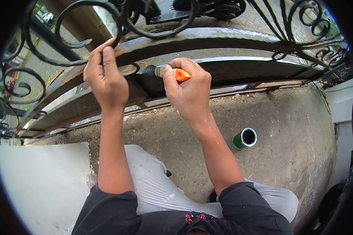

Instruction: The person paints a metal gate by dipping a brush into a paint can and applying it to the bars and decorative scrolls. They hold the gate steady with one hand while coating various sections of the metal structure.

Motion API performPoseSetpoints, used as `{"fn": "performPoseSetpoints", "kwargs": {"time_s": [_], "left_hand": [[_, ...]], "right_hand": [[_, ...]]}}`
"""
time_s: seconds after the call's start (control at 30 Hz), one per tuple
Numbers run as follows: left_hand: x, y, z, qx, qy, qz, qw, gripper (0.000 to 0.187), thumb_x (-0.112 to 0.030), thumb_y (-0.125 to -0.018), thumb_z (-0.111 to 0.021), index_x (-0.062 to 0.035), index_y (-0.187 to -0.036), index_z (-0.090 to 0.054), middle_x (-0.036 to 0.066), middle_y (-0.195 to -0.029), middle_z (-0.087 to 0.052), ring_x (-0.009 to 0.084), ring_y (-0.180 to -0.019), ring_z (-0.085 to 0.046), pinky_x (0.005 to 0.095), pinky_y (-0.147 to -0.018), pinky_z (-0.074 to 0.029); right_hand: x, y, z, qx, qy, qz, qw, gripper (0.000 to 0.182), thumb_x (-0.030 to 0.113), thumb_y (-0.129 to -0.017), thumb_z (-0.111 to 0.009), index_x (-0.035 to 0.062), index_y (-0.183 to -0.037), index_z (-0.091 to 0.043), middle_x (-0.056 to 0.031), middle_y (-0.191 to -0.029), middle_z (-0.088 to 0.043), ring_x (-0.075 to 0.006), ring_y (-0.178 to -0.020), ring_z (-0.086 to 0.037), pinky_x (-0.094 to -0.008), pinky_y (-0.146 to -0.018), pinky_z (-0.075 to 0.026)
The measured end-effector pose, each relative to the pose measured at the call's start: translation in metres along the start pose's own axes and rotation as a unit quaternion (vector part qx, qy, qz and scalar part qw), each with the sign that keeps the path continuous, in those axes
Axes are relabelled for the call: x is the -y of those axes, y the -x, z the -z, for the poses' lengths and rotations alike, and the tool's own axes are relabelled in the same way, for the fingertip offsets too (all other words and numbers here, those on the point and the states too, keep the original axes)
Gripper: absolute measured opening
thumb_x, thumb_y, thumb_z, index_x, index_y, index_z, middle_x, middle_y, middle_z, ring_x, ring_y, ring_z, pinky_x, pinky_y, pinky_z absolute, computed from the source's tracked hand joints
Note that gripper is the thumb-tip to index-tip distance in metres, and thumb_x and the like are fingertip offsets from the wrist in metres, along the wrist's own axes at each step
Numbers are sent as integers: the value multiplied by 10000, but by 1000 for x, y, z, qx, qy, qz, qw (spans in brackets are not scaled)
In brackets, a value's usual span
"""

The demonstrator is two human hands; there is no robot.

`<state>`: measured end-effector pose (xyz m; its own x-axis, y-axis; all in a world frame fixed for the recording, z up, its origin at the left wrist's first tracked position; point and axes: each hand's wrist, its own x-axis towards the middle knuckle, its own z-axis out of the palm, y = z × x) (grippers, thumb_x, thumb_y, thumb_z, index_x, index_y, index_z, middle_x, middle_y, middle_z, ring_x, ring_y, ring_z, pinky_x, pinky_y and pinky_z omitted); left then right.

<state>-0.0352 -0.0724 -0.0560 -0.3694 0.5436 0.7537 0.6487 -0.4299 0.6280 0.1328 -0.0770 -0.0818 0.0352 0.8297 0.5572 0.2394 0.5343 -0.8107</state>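
Observation:
My right hand (190, 86) is closed around the orange handle of a paintbrush (181, 75). Dark bristles point left and meet a small curled piece of iron below the top rail of a dark metal gate (208, 41). Higher up on the left, my left hand (110, 80) grips that rail beside a large scroll, its thumb and fingers bent over the bar. Pale specks dot the right hand and forearm. On the concrete to the right stands an open green paint can (244, 138) with dark contents.
Scrolled ironwork (88, 23) rises above the rail, and a parked motorbike (208, 9) shows behind it. A white panel (43, 184) lies at lower left. Rough concrete floor (286, 129) spreads below the gate, bounded at right by a pale wall (343, 102).

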Motion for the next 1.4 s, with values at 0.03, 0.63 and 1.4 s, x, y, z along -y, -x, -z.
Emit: {"fn": "performPoseSetpoints", "kwargs": {"time_s": [0.03, 0.63, 1.4], "left_hand": [[2, 0, 1, 9, 8, 3, 1000, 288, -189, -1027, -509, 1, -1101, -713, 84, -862, -711, 143, -794, -627, 279, -743, -464], [-2, 1, -5, 1, 30, 37, 999, 352, -218, -1064, -450, 31, -1134, -689, 70, -919, -674, 105, -837, -570, 249, -832, -453], [-1, 1, 1, 43, 53, 78, 995, 380, -213, -1084, -404, 46, -1204, -656, 116, -1097, -676, 153, -993, -612, 288, -965, -443]], "right_hand": [[-5, -2, 13, -24, 40, 7, 999, 116, 61, -862, -686, -35, -828, -630, -183, -769, -651, -333, -675, -657, -395, -620, -501], [-14, 0, 66, 32, 90, 104, 990, 102, 12, -834, -745, -6, -924, -701, -140, -839, -687, -244, -712, -693, -316, -630, -531], [-42, -7, 109, -61, 45, 34, 997, 118, 66, -883, -741, -26, -950, -710, -94, -804, -704, -151, -712, -686, -291, -614, -541]]}}
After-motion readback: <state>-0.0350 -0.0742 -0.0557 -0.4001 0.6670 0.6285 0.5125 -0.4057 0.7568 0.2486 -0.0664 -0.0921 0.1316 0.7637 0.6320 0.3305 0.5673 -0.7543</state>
